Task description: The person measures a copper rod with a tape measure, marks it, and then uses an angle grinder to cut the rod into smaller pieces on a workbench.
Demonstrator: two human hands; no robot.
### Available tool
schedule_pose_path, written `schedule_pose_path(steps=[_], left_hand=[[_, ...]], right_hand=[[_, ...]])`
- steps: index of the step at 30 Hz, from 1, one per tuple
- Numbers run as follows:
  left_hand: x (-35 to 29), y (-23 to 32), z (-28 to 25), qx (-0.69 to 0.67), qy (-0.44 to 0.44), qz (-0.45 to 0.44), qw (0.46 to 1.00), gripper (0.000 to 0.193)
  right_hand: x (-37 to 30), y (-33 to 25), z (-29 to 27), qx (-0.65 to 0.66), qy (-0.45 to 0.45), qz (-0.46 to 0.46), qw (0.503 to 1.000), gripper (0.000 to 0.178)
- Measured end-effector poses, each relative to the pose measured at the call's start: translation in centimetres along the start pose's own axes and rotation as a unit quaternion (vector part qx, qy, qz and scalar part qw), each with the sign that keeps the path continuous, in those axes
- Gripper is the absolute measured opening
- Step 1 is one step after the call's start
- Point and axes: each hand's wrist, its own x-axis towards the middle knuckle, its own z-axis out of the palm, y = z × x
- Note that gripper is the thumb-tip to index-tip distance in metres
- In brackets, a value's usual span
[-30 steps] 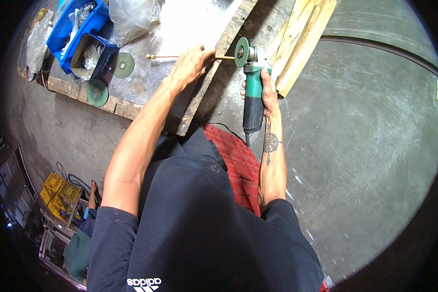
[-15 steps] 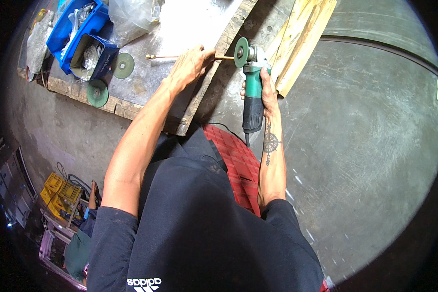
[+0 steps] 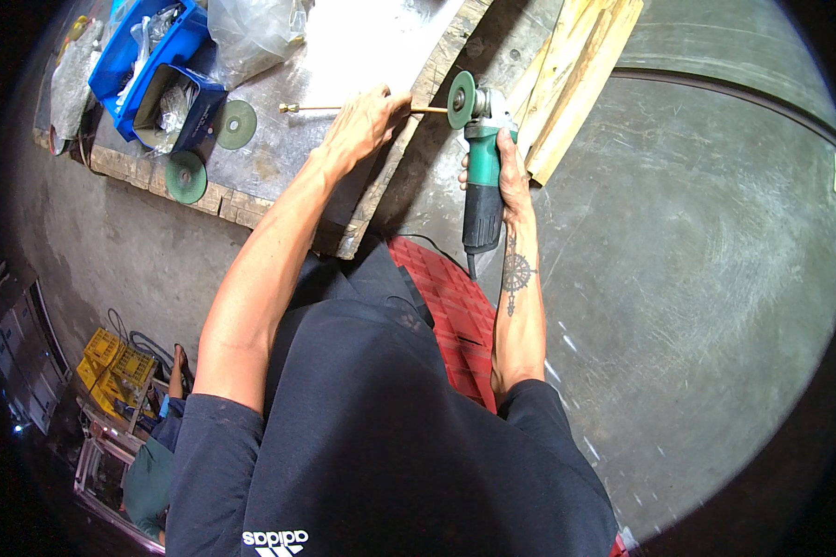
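My right hand (image 3: 511,172) is wrapped round the body of a green and black angle grinder (image 3: 483,186), held upright just beyond the table's edge. A green disc (image 3: 461,100) is fitted at its head. With closed fingers my left hand (image 3: 370,121) grips a thin copper-coloured rod (image 3: 429,110) at the table's edge. One end of the rod, with a brass fitting (image 3: 289,109), lies over the tabletop to the left. Its other end reaches the grinder's disc; whether the two touch I cannot tell.
On the metal-topped table (image 3: 251,172) are two loose green discs, one a cutting disc (image 3: 237,124), a blue bin (image 3: 130,70), a small open box (image 3: 172,107) and a clear plastic bag (image 3: 251,37). Wooden planks (image 3: 576,84) lie at right. Another person (image 3: 149,483) is at lower left.
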Motion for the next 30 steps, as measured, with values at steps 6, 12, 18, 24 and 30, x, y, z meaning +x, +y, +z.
schedule_pose_path(steps=[6,12,18,24,30], left_hand=[[0.19,-0.02,-0.02,0.019,-0.028,-0.020,0.999,0.052],[0.21,0.34,-0.28,-0.003,-0.011,-0.013,1.000,0.033],[0.10,0.26,-0.26,0.002,0.001,0.001,1.000,0.035],[0.34,0.28,-0.60,0.007,-0.036,-0.008,0.999,0.041],[0.38,0.30,-0.45,0.006,-0.025,-0.008,1.000,0.046]], right_hand=[[0.02,0.14,-0.11,0.000,0.003,0.003,1.000,0.081],[-0.03,0.14,-0.07,0.006,0.007,0.007,1.000,0.081],[-0.09,0.18,0.02,0.004,0.013,0.007,1.000,0.082],[-0.09,0.21,0.03,-0.002,0.009,0.003,1.000,0.082],[-0.03,0.57,-0.06,0.007,0.002,-0.004,1.000,0.080]])
